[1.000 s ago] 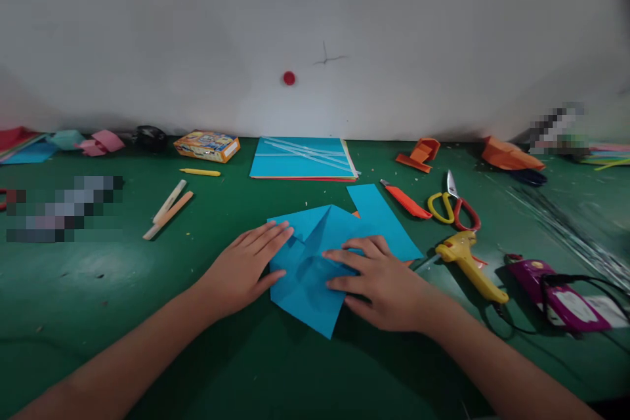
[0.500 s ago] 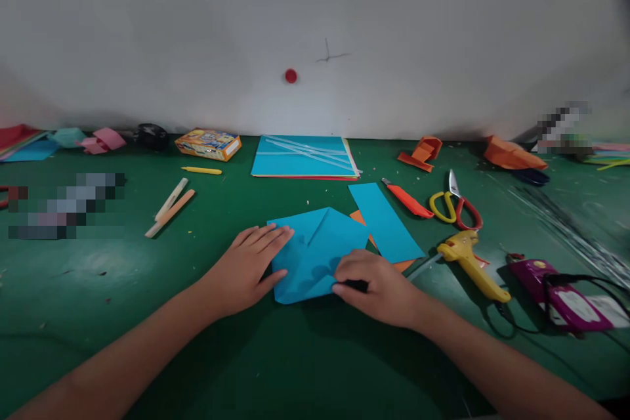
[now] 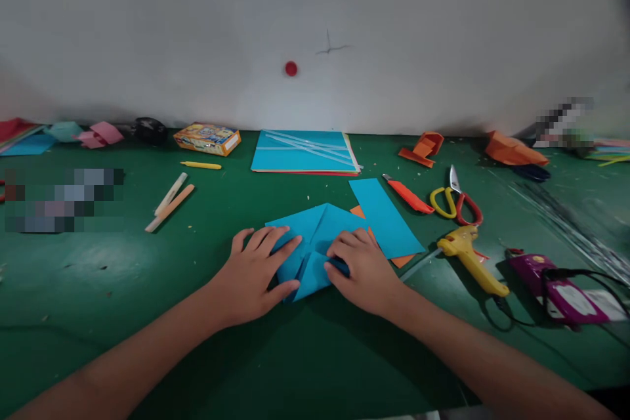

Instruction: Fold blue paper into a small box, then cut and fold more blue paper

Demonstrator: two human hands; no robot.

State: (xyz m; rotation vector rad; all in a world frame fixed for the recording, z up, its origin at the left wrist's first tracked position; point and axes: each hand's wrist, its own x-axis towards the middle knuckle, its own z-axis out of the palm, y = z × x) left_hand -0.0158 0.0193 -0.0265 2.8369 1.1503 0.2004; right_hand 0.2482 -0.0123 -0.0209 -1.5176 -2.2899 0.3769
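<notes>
One folded blue paper (image 3: 315,244) points straight ahead, long axis unclear.

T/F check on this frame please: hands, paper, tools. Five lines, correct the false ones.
1. The left hand and right hand both touch the folded blue paper. True.
2. The glue gun and utility knife lie on the green table. True.
3. The right hand grips the utility knife. False: it is on the folded blue paper.
4. The blue strip lies partly over orange paper. True.
5. The glue gun is left of the left hand. False: it is right of the right hand.
</notes>
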